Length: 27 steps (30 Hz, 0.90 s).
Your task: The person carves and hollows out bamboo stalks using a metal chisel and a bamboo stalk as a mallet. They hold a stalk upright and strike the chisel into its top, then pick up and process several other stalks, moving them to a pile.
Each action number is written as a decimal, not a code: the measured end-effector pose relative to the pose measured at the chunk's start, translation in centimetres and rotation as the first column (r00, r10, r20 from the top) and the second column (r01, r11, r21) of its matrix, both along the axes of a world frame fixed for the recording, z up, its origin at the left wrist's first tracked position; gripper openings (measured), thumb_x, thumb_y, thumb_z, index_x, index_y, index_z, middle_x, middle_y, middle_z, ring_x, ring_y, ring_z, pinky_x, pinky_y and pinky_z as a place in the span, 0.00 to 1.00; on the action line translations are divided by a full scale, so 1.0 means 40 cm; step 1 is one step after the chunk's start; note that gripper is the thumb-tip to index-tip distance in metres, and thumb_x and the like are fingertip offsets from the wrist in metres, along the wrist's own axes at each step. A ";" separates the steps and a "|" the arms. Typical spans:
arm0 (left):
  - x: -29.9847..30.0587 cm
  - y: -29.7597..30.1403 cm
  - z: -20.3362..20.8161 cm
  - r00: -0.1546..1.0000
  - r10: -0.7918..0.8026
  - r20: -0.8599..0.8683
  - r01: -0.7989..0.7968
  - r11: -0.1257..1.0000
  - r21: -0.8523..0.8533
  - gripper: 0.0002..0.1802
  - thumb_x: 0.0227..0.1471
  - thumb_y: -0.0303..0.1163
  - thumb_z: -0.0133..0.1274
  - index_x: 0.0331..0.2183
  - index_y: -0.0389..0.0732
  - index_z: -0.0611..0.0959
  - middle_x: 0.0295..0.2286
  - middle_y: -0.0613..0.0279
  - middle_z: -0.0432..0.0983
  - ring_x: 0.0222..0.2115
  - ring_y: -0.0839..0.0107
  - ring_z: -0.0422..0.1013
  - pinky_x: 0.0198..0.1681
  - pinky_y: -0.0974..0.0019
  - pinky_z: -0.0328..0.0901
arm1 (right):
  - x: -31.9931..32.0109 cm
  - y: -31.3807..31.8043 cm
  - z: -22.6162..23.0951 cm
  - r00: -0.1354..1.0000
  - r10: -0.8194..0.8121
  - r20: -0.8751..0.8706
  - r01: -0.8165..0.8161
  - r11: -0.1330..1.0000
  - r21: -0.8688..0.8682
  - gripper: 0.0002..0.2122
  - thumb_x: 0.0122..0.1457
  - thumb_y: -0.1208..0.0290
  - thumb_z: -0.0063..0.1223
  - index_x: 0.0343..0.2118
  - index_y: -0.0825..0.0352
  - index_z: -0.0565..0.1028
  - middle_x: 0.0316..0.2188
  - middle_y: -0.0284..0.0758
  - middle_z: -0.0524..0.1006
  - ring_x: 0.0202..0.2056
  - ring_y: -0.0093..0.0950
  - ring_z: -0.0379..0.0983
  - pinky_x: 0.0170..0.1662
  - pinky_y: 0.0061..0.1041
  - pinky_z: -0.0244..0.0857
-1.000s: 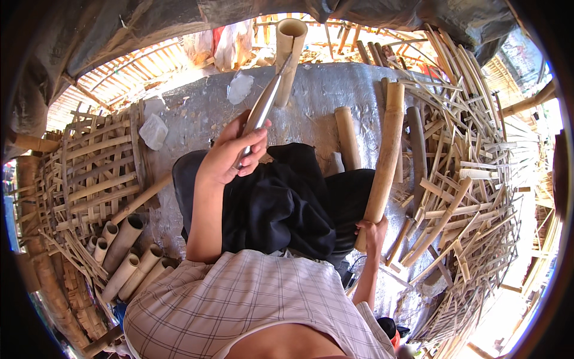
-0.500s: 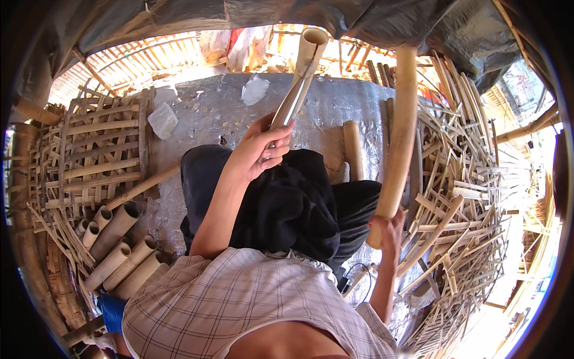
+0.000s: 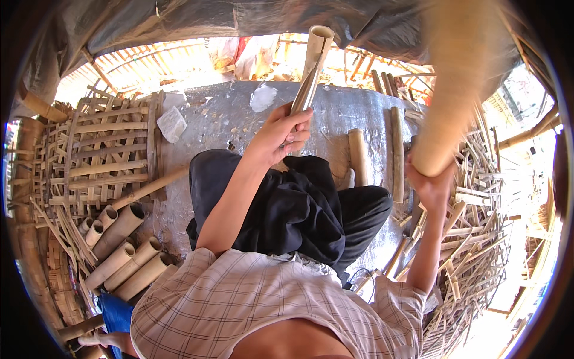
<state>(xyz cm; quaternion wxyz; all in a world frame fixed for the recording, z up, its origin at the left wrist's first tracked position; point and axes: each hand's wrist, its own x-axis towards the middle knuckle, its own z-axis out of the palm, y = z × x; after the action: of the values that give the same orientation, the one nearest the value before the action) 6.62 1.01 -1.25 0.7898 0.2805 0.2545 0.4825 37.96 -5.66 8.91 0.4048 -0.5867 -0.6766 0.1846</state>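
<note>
My left hand is closed around the lower end of a knife, its handle hidden by my fingers. The shiny blade sits in the split of a bamboo tube, which points up and away with its hollow end uppermost. Off to the right, my right hand grips the lower end of a thick bamboo club. The club is raised high and blurred by motion, apart from the tube and knife.
Bamboo tubes are stacked at lower left, beneath a woven bamboo panel. Split bamboo strips pile up on the right. A short bamboo piece and a pale stone lie on the grey sheet. Dark sheeting hangs overhead.
My right hand has swung the club up and to the right. My left hand, with the knife and split tube, sits slightly farther right in the picture.
</note>
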 end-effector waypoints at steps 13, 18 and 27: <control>0.007 0.040 -0.032 0.998 0.033 -0.046 -0.032 0.999 0.018 0.09 0.62 0.29 0.55 0.37 0.41 0.70 0.20 0.74 0.62 0.13 0.89 0.56 0.11 0.79 0.48 | -0.007 0.046 0.126 0.872 -0.170 0.460 0.131 0.985 0.116 0.18 0.42 0.74 0.62 0.41 0.63 0.76 0.33 0.44 0.83 0.33 0.43 0.81 0.38 0.39 0.73; 0.013 0.042 -0.031 0.998 0.007 -0.062 -0.007 1.000 0.008 0.10 0.62 0.30 0.56 0.35 0.42 0.69 0.20 0.74 0.63 0.13 0.88 0.56 0.11 0.77 0.49 | 0.011 0.064 0.124 0.995 -0.082 0.063 0.061 0.955 0.290 0.17 0.41 0.79 0.60 0.39 0.71 0.77 0.30 0.37 0.81 0.31 0.26 0.78 0.37 0.30 0.72; 0.023 0.041 -0.037 0.976 -0.020 -0.216 0.023 1.000 0.011 0.11 0.62 0.31 0.56 0.34 0.43 0.69 0.21 0.74 0.63 0.13 0.88 0.56 0.11 0.78 0.48 | 0.075 0.091 -0.123 0.861 0.049 0.507 0.069 0.975 -0.211 0.22 0.41 0.75 0.62 0.44 0.70 0.77 0.34 0.52 0.81 0.39 0.51 0.79 0.44 0.43 0.72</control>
<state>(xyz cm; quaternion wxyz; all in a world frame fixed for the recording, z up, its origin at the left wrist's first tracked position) 7.54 2.65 -2.71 0.7607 0.3390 0.3326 0.4424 40.94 -2.01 3.99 0.1447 -0.6596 -0.7313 0.0952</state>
